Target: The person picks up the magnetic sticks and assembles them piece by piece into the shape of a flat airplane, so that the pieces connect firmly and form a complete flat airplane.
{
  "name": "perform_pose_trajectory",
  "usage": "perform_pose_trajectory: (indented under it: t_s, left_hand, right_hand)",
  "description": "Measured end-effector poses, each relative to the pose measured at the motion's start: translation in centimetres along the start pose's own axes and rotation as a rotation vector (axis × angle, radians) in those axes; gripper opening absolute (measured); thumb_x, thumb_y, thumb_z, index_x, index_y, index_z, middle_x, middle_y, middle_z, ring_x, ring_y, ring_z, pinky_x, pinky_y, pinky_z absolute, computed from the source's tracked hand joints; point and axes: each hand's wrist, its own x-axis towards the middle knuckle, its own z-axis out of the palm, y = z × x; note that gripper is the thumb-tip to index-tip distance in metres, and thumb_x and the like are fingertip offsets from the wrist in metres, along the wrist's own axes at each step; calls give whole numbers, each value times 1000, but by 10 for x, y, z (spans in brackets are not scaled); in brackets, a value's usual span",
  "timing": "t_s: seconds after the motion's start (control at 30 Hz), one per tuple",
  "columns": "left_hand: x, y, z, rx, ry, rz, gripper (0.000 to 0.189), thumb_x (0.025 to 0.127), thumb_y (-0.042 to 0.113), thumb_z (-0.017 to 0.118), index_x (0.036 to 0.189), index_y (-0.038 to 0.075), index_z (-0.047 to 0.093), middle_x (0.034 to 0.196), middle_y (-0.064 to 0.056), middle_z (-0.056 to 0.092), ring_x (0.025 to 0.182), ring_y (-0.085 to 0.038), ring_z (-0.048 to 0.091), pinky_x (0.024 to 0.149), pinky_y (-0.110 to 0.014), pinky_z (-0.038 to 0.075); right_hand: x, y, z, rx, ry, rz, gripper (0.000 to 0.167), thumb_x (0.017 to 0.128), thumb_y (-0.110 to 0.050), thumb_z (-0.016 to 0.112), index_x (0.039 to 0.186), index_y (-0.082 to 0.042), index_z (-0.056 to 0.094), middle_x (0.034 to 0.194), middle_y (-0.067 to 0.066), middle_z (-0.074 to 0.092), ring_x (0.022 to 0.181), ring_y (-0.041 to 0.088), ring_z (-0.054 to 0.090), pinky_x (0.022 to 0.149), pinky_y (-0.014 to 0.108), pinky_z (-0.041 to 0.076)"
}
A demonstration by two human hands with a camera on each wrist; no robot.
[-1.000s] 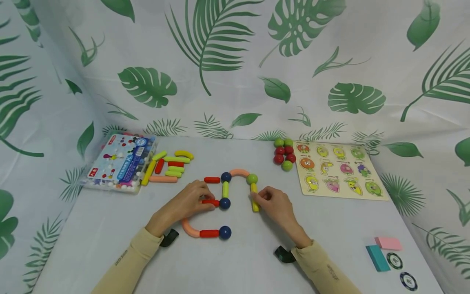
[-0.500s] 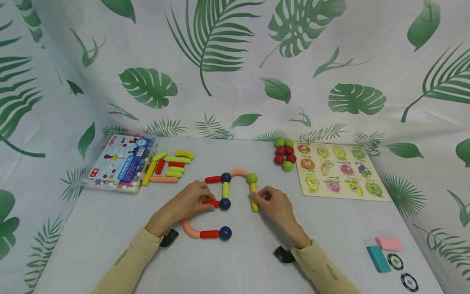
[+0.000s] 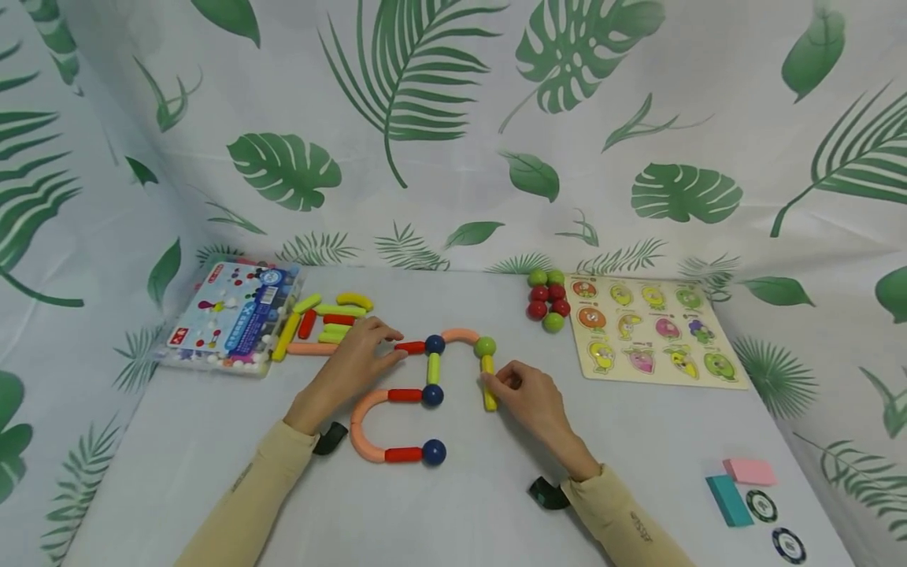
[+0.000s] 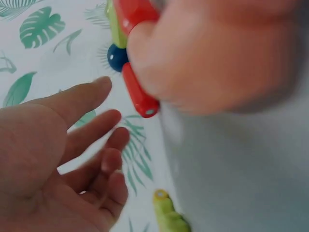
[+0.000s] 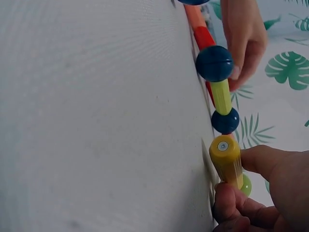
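In the head view, my left hand [image 3: 357,358] is beside the free end of the upper red rod [image 3: 410,347], thumb and fingers spread apart. The left wrist view shows a gap between that hand and the red rod. My right hand [image 3: 531,398] pinches a yellow rod [image 5: 227,162] between thumb and fingers. This rod joins a green ball [image 3: 485,346], then a curved orange piece [image 3: 460,336] and a blue ball [image 3: 435,344]. A lime rod [image 3: 434,370] runs down to another blue ball [image 3: 432,395], which leads into a lower red rod [image 3: 405,395] and an orange arc [image 3: 360,425].
A lower blue ball [image 3: 434,452] ends the arc. Loose rods [image 3: 307,324] lie by a plastic box [image 3: 227,315] at back left. Red and green balls [image 3: 538,293] sit beside a fruit puzzle board [image 3: 652,331]. Blocks [image 3: 730,500] and round chips [image 3: 789,545] lie at right.
My left hand has let go of the lower red rod and moved up and left to the upper red rod. My right hand stays on the yellow rod.
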Motion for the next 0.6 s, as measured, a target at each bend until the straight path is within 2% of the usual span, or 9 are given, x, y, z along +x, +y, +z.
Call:
perform_pose_trajectory:
  t_s: [0.1,0.2,0.4,0.6]
  left_hand:
    - [16,4,2,74,-56,14,36,91,28,77,118,5,73,112,-12,66,105,-26,55,90,-40,50]
    - [25,7,1,134,-142,12,38,92,31,77,119,6,73,111,-12,66,103,-26,55,88,-39,49]
    - [36,10,1,141,-237,23,35,95,34,72,120,10,73,105,-7,66,98,-24,54,86,-38,48]
    - [43,11,3,153,-290,51,29,97,34,70,116,12,75,96,-4,64,90,-21,53,80,-34,45]
  right_hand:
    - [0,1,-1,-2,1,1,32,91,-47,72,89,-16,71,74,-1,62,68,16,52,61,27,38]
    - [-1,0,2,4,-9,-2,31,91,-47,72,90,-16,70,74,-2,61,69,15,52,61,27,38]
    - [0,0,-1,2,-6,-23,30,92,-47,72,89,-17,70,73,-2,61,69,15,52,61,27,38]
    - [0,1,-3,-4,-19,-23,30,92,-47,72,89,-17,70,73,-2,60,69,15,52,61,27,38]
